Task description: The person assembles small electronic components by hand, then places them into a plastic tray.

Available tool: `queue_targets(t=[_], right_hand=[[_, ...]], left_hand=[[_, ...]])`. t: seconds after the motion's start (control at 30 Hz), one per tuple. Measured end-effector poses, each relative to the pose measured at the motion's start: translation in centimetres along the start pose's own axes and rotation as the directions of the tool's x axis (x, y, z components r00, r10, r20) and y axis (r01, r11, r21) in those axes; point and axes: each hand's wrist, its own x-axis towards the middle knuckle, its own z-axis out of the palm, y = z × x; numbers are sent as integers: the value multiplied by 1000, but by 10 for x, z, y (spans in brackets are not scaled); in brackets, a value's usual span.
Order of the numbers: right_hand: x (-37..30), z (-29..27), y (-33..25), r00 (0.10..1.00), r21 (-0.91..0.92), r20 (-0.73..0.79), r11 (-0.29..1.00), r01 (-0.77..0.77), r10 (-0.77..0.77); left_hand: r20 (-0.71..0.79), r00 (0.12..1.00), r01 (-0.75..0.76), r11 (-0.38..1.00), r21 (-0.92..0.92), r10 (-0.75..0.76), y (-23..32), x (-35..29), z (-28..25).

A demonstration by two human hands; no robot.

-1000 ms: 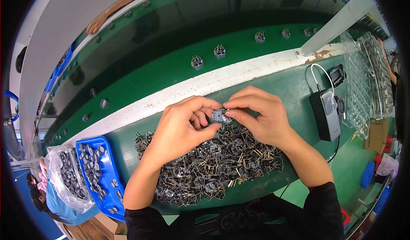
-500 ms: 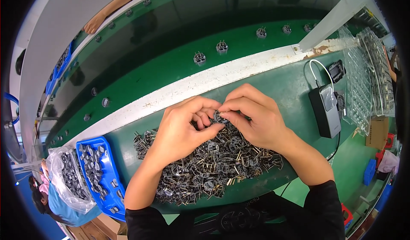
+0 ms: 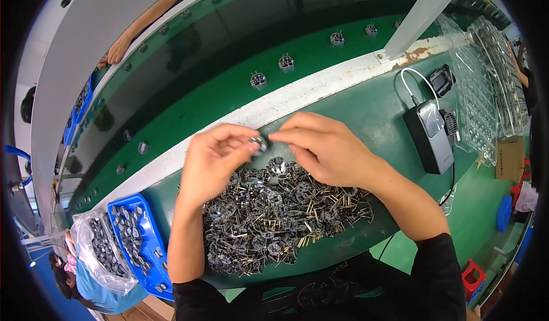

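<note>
My left hand (image 3: 214,160) pinches a small round grey and metallic part (image 3: 258,145) between thumb and fingers. The part is blurred, so its details do not show. Just to its right is my right hand (image 3: 326,148), its index finger stretched toward the part but apart from it, the thumb lower down and nothing between them. Below both hands lies a wide heap of small black parts with brass-coloured pins (image 3: 286,218), spread on the green worktable (image 3: 366,121).
Beyond a white rail (image 3: 309,88), a green conveyor belt (image 3: 200,112) carries spaced-out pinned parts (image 3: 258,80). At left are a blue tray (image 3: 150,221) and a plastic bag (image 3: 97,246) of grey pieces. A power bank (image 3: 430,138) and clear trays (image 3: 480,92) are at right. Another person's hand (image 3: 119,49) rests across the belt.
My hands have moved apart; the left has shifted left with the part, and the right has let go of it. The whole view has shifted slightly.
</note>
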Motion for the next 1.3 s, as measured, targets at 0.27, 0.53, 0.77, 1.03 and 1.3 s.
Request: queue_targets(t=[0.27,0.53,0.77,1.03,1.3], right_hand=[[-1,5,-9,929,-153,370,984,92,-30],[-2,-1,-9,889,-137,390,970,-200,239],[0,3,-8,904,-131,348,968,-214,247],[3,2,-8,899,-130,350,964,-232,264],[4,5,-8,909,-190,339,964,-184,241]], left_hand=[[-387,887,60,769,636,251,-30,56,-72],[-466,825,183,628,756,320,-26,18,-98],[-604,771,484,428,763,204,-62,-21,-148],[-568,810,214,825,523,150,-31,-13,-117],[-174,951,-227,957,181,258,6,-18,-39]])
